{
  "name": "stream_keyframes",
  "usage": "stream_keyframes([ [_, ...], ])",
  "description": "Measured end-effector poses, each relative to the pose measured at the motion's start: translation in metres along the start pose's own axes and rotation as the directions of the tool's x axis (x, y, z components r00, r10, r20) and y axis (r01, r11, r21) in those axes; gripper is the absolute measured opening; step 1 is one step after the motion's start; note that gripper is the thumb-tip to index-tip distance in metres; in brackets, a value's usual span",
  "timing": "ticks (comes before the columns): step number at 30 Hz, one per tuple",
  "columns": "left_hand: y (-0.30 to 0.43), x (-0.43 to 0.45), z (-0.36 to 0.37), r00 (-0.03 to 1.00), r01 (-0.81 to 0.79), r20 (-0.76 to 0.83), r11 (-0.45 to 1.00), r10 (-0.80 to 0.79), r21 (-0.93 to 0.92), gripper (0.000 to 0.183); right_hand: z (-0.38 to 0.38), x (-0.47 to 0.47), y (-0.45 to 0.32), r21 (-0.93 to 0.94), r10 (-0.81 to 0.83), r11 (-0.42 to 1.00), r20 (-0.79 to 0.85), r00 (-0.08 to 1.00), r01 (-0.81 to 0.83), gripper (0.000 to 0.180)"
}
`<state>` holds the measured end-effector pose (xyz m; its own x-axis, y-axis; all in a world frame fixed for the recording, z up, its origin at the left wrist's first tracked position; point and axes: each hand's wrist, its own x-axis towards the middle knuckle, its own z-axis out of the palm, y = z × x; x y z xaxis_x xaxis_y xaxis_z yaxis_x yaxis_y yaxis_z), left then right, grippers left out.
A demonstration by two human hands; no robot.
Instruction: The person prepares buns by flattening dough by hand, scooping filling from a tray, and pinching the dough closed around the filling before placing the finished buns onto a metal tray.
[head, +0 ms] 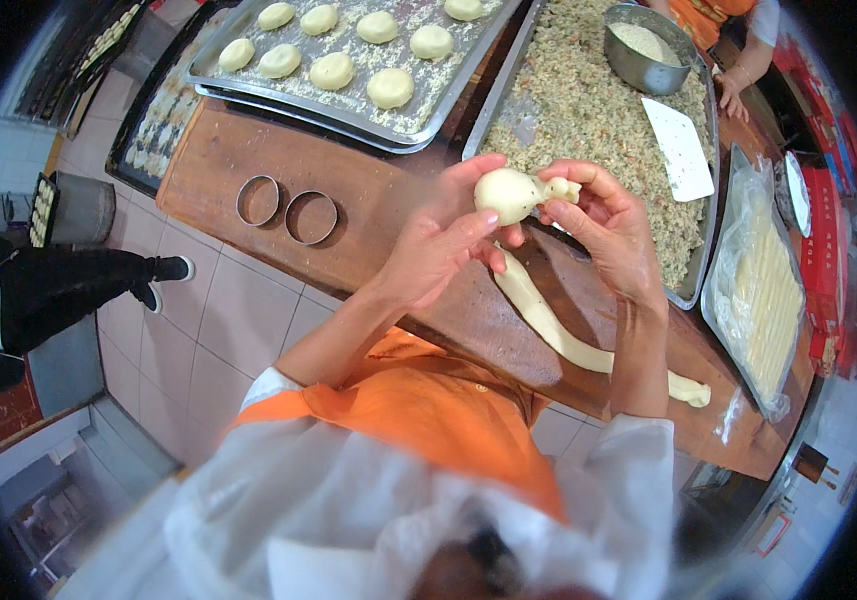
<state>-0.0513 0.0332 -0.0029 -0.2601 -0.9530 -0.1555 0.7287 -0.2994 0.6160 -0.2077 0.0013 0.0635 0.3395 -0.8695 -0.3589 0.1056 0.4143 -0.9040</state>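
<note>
A smooth, round dough ball (505,196) sits in the fingers of my left hand (443,232), raised over the wooden table. My right hand (608,225) pinches the narrow, twisted neck of dough (562,189) at the ball's right side. Below both hands a long dough rope (548,326) lies on the table and passes under my right forearm. Just beyond the hands stands a large metal tray of chopped filling (571,97), with a white scraper (680,150) and a metal bowl of pale crumbs (646,49) on it.
Two metal rings (259,201) lie on the wooden table (368,202). Stacked trays (406,139) hold several floured dough rounds (391,88). At right, plastic covers dough strips (762,300) on a tray. A co-worker's hand (732,94) rests at upper right; another person's legs (83,289) show at left.
</note>
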Motion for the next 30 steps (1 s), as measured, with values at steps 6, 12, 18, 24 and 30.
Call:
stream_keyframes([
  [6,-0.018,0.033,-0.066,0.918,0.253,0.202,0.895,-0.342,0.367,0.045,-0.008,0.009,0.012,-0.326,-0.132,0.934,0.073,0.989,0.149,0.015],
  [12,-0.002,0.004,0.005,0.998,-0.004,-0.069,0.985,0.016,0.172,0.044,-0.011,0.017,0.017,-0.136,-0.108,0.984,0.028,0.994,0.111,0.013],
  [18,0.001,0.013,-0.03,0.973,-0.087,0.229,0.972,0.035,0.219,0.043,-0.009,0.016,0.02,-0.153,-0.124,0.979,0.065,0.99,0.133,0.016],
  [24,0.006,0.007,0.006,0.971,-0.048,-0.218,0.976,0.096,0.214,0.038,-0.01,0.016,0.024,-0.216,-0.225,0.942,0.162,0.961,0.257,0.021],
  [30,0.007,0.011,-0.012,0.994,0.085,-0.094,0.955,-0.06,0.283,0.036,-0.019,0.019,0.035,-0.595,-0.516,0.539,0.326,0.792,0.596,0.018],
])
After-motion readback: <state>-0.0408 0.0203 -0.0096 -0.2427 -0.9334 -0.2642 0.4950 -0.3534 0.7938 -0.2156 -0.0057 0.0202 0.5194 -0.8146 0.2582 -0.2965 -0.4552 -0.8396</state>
